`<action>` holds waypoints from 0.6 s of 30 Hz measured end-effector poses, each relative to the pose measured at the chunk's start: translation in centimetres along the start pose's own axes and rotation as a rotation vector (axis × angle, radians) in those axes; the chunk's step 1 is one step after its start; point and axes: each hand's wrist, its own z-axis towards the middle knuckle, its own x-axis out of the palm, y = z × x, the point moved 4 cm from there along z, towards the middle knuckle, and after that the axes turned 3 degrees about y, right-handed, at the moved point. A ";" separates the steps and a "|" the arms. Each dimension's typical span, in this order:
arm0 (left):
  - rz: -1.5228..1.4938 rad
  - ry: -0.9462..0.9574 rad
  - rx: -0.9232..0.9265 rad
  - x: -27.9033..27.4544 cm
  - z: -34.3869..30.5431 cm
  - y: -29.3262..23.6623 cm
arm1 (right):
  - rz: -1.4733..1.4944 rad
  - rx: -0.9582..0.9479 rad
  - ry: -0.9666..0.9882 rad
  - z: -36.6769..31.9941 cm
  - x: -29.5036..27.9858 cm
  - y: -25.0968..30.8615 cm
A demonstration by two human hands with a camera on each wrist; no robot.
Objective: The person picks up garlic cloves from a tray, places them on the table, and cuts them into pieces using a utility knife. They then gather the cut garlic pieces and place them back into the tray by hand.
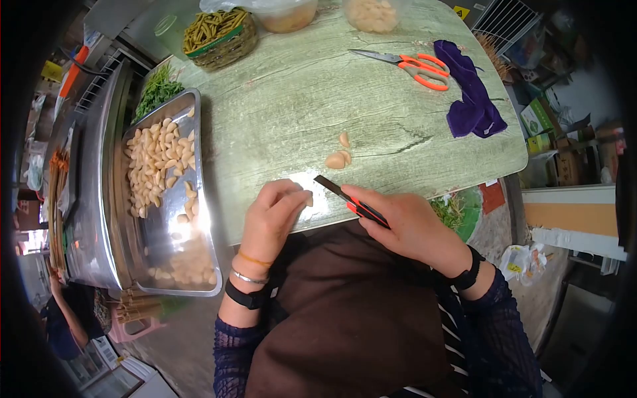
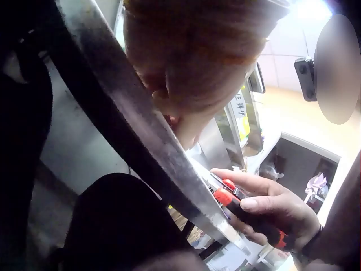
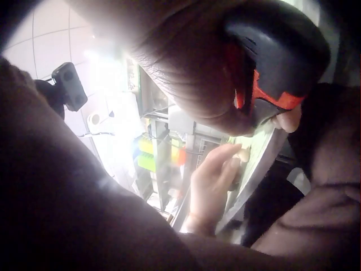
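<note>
My left hand (image 1: 269,219) pinches a garlic clove (image 1: 309,198) between thumb and fingertips, just over the table near its front edge; the clove also shows in the right wrist view (image 3: 243,154). In my right hand (image 1: 418,229) is a utility knife (image 1: 369,212) with a black and orange handle, gripped with its dark blade pointing up and left, a short way from the clove. Ahead of the blade, a few garlic cloves (image 1: 336,160) lie on the table. Many peeled garlic cloves (image 1: 156,159) fill part of a metal tray (image 1: 216,268) on the left.
Orange-handled scissors (image 1: 424,69) and a purple cloth (image 1: 468,93) lie at the table's (image 1: 279,99) far right. Along the back stand a basket of green beans (image 1: 219,43) and a container of pale cloves (image 1: 373,14). Green herbs (image 1: 158,89) are behind the tray. Another person's arm (image 1: 70,308) shows at lower left.
</note>
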 end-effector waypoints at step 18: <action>0.116 -0.201 0.118 0.3 -1.7 -0.3 | -0.146 -0.215 -0.019 0.7 1.1 1.5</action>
